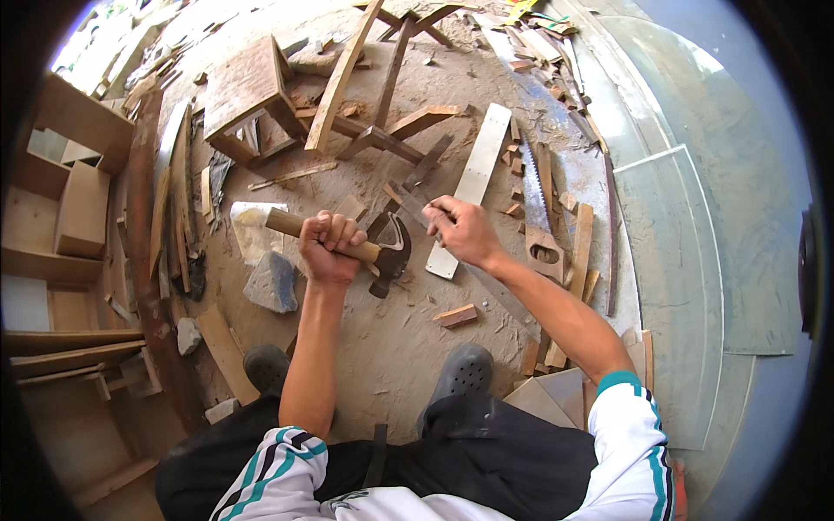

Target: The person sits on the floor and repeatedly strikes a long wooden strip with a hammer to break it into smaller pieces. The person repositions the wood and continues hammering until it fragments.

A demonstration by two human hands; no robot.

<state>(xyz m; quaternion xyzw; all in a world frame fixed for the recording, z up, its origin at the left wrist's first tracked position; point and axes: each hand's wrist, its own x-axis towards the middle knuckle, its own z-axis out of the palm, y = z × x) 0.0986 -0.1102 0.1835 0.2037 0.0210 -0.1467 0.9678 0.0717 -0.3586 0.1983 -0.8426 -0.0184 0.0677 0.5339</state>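
Note:
My left hand [332,246] is wrapped round the wooden handle of a claw hammer [393,259], whose dark head points to the right, above the floor. My right hand [464,233] has its fingers closed on a flat greyish strip [407,199] running up and left from them; its exact kind is unclear. Just beyond that hand lies a pale board [480,165] with small holes. A handsaw [540,217] with a wooden grip rests to the right, among small wood offcuts. Below the hands is a short wood block [456,316].
A small wooden stool [248,91] and a crossed wooden frame [378,130] stand ahead. Left are wooden cabinets [82,213] beside a long dark beam [149,252]. Glass sheets [669,226] lie on the right. A bluish stone [271,282] sits near my left foot.

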